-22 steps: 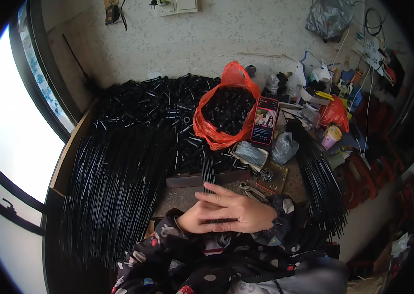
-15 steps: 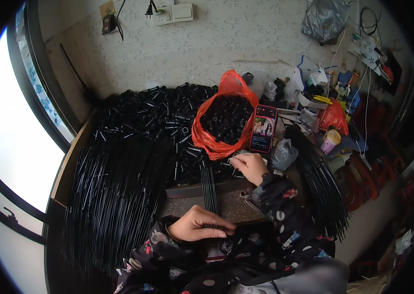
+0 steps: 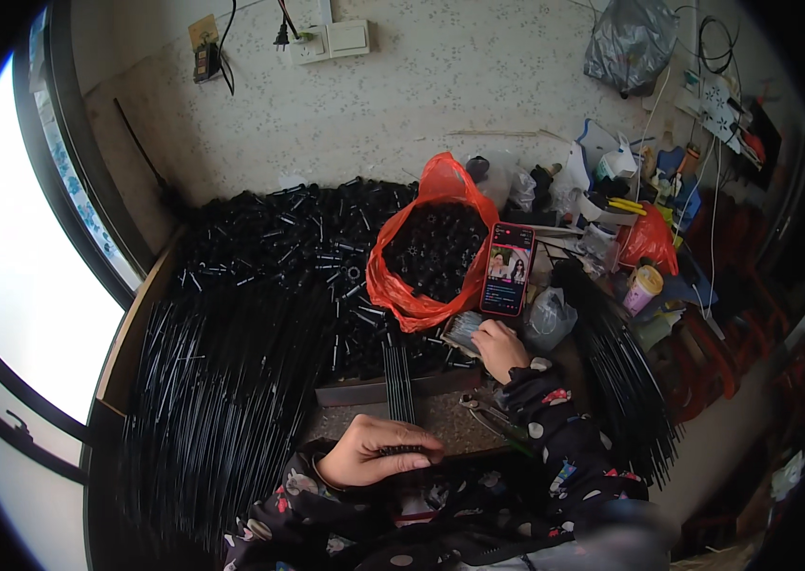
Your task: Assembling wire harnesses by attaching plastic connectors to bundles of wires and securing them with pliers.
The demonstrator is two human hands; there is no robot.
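My left hand (image 3: 378, 450) is closed around the near ends of a small row of thin black rods (image 3: 399, 381), which run side by side away from me. The rods' far ends rest among black tubular parts (image 3: 350, 314). My right hand (image 3: 500, 350) has its fingers bent down at a small heap of pale grey, thin pieces (image 3: 462, 331), just below a propped phone (image 3: 509, 269). Its fingertips are partly hidden, so what they pinch cannot be made out. A pair of pliers (image 3: 488, 411) lies on the bench between my hands.
A red plastic bag (image 3: 385, 297) full of black toothed parts stands open behind my hands. Long black rods lie in a big pile (image 3: 221, 409) at left and a smaller bundle (image 3: 621, 371) at right. A cup (image 3: 645, 288) and clutter fill the right back.
My right hand has moved slightly right and nearer, uncovering the pale pieces. My left hand keeps its hold on the rods. The whole view has tilted up a little.
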